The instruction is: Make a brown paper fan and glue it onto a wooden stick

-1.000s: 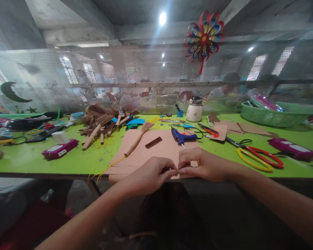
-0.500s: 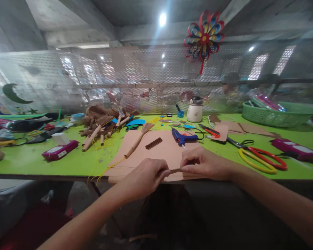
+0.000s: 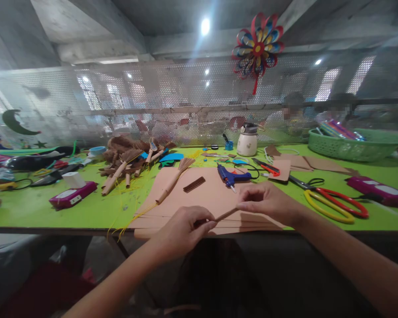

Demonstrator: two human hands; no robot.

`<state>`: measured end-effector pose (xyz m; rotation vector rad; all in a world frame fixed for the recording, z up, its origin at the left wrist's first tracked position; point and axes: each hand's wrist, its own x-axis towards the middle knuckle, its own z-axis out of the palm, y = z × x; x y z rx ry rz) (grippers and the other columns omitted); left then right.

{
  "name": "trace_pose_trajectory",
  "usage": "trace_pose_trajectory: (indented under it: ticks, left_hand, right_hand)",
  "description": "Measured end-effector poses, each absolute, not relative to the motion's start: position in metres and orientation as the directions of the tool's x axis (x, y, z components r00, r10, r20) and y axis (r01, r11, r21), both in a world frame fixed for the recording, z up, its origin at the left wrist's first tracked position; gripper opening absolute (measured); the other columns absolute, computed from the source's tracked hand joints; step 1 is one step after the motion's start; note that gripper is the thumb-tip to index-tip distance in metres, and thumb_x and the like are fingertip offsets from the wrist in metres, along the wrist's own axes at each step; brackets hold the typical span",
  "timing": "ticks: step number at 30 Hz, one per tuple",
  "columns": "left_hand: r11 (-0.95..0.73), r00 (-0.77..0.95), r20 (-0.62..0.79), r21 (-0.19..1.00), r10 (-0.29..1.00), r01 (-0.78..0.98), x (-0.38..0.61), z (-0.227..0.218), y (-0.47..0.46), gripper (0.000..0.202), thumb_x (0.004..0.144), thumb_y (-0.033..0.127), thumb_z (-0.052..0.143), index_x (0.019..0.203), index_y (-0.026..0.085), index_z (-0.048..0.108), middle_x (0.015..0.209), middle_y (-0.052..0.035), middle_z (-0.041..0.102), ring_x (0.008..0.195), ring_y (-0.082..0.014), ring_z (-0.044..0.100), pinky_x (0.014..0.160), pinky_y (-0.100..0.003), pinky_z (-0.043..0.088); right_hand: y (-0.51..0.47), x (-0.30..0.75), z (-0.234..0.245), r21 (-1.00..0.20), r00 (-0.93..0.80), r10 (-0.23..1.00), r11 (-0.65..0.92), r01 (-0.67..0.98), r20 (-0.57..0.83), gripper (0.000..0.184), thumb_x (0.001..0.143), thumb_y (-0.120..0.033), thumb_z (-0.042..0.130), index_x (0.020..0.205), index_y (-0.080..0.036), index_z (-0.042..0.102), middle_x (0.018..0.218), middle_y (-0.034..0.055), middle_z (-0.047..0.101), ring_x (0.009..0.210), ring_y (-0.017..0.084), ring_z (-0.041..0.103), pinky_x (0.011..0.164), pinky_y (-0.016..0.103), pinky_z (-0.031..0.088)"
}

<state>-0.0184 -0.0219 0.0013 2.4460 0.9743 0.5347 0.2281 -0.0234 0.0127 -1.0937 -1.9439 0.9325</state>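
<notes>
Just in front of the glue gun (image 3: pixel 234 176), a paper strip (image 3: pixel 226 214) is pinched at either end by the left hand (image 3: pixel 185 225) and right hand (image 3: pixel 268 203). These were touching a second ago and are now drawn apart, so the strip is stretched out.

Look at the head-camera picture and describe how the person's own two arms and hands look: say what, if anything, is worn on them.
Both are bare. The left hand and left forearm carry no glove, sleeve, watch or bracelet as far as the picture's edge; the same goes for the right hand and right forearm. No ring shows on the visible fingers.
</notes>
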Motion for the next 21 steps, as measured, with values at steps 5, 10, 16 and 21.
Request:
trace_pose_trajectory:
  ticks: [5, 10, 16, 21]
  left_hand:
    - [-0.74, 0.617, 0.416, 0.46, 0.668, 0.49, -0.015, 0.003, -0.025, 0.023, 0.087, 0.031, 0.049, 0.094, 0.019, 0.067, 0.085, -0.0062, 0.055, 0.081, -0.0157, 0.053, 0.072, -0.028, 0.044]
    - [-0.821, 0.584, 0.578, 0.376, 0.57, 0.43, -0.005, -0.006, -0.029, 0.018, 0.087, 0.017, 0.048, 0.095, 0.017, 0.064, 0.083, -0.0061, 0.056, 0.078, -0.0142, 0.052, 0.067, -0.026, 0.043]
    - [-0.85, 0.55, 0.711, 0.127, 0.438, 0.511, 0.006, -0.013, -0.043, 0.014, 0.085, 0.011, 0.046, 0.089, 0.016, 0.059, 0.077, -0.0061, 0.055, 0.075, -0.0167, 0.046, 0.07, -0.033, 0.041]
    - [-0.838, 0.501, 0.722, 0.202, 0.477, 0.507, 0.012, -0.016, -0.053, 0.013, 0.083, 0.009, 0.048, 0.089, 0.016, 0.057, 0.078, -0.006, 0.054, 0.075, -0.0168, 0.046, 0.068, -0.032, 0.041]
  right_hand:
    - [-0.029, 0.23, 0.012, -0.634, -0.399, 0.775, 0.631, 0.447, 0.49, 0.019, 0.081, -0.031, 0.06, 0.07, -0.016, 0.061, 0.065, 0.0009, 0.056, 0.061, 0.011, 0.05, 0.06, 0.024, 0.041]
    - [-0.039, 0.232, 0.006, -0.467, -0.404, 0.616, 0.783, 0.411, 0.676, 0.007, 0.083, -0.022, 0.058, 0.078, -0.018, 0.06, 0.072, 0.0039, 0.059, 0.071, 0.015, 0.054, 0.067, 0.029, 0.045]
    - [-0.047, 0.234, -0.005, -0.588, -0.29, 0.66, 0.75, 0.302, 0.693, 0.006, 0.081, -0.023, 0.061, 0.086, -0.02, 0.062, 0.08, 0.0061, 0.062, 0.081, 0.019, 0.058, 0.074, 0.033, 0.049]
    - [-0.042, 0.236, -0.023, -0.809, -0.256, 0.801, 0.579, 0.1, 0.541, 0.034, 0.078, -0.028, 0.066, 0.11, -0.022, 0.06, 0.091, 0.0055, 0.061, 0.087, 0.017, 0.058, 0.078, 0.03, 0.05]
